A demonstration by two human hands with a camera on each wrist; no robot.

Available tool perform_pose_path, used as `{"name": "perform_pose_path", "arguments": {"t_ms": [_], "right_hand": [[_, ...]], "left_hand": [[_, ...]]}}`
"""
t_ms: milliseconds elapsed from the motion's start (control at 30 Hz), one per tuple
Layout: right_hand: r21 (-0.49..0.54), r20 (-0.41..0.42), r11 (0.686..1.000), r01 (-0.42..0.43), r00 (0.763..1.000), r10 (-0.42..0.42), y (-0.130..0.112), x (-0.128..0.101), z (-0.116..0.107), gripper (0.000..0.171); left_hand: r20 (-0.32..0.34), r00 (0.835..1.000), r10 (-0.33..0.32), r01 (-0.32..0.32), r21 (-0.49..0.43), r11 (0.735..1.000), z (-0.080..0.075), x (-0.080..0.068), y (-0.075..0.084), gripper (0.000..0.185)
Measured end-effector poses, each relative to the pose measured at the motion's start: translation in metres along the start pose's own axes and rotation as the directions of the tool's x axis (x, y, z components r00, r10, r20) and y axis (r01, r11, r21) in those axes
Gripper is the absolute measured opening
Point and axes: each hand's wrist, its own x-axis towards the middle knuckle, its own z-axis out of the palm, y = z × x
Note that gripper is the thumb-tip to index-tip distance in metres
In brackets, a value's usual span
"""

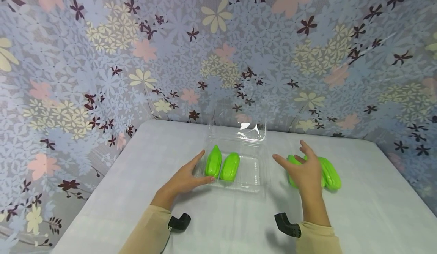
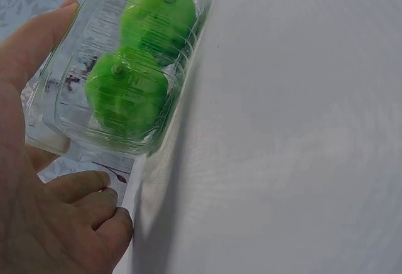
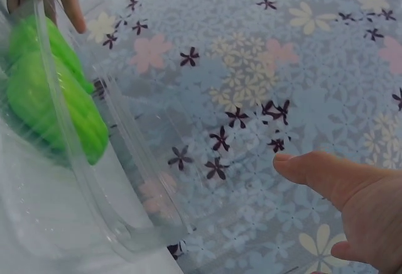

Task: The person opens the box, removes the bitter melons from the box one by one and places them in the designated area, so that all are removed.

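In the head view a clear plastic container [image 1: 248,170] with its hinged lid [image 1: 235,131] raised stands on the table. Two bright green, elongated, gourd-like toy vegetables lie side by side in its left part, a pointed one [image 1: 213,162] and a rounder one [image 1: 230,167]. My left hand [image 1: 182,178] grips the container's near left corner between thumb and fingers; the left wrist view shows the thumb [image 2: 38,41] on the clear wall. With fingers spread and nothing held, my right hand [image 1: 305,172] hovers by more green toy vegetables [image 1: 331,173], partly hiding them.
A white-covered table [image 1: 136,155] carries everything. Behind it hangs a floral sheet [image 1: 191,56], which the raised lid stands close to. Black wrist mounts [image 1: 288,224] project inward from both sleeves.
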Motion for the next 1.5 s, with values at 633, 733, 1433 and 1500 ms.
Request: {"name": "perform_pose_path", "arguments": {"t_ms": [633, 733, 1433, 1500], "right_hand": [[0.022, 0.107, 0.995, 0.101, 0.989, -0.103, -0.011, -0.009, 0.028, 0.107], [0.012, 0.117, 0.994, 0.108, 0.987, -0.108, -0.011, -0.01, 0.032, 0.108], [0.035, 0.219, 0.984, 0.175, 0.959, -0.178, -0.013, -0.02, 0.067, 0.1], [0.039, 0.228, 0.985, 0.169, 0.958, -0.174, -0.012, -0.02, 0.069, 0.099]], "left_hand": [[0.001, 1.0, -0.012, 0.012, -0.002, 1.0, 0.0, 0.0, -0.001, 0.105], [0.003, 1.0, -0.005, 0.005, 0.002, 1.0, 0.0, 0.001, -0.001, 0.104], [0.001, 1.0, 0.024, -0.024, 0.013, 1.0, -0.002, 0.0, 0.0, 0.104], [0.001, 1.0, 0.027, -0.027, 0.011, 1.0, -0.002, 0.0, 0.0, 0.104]]}}
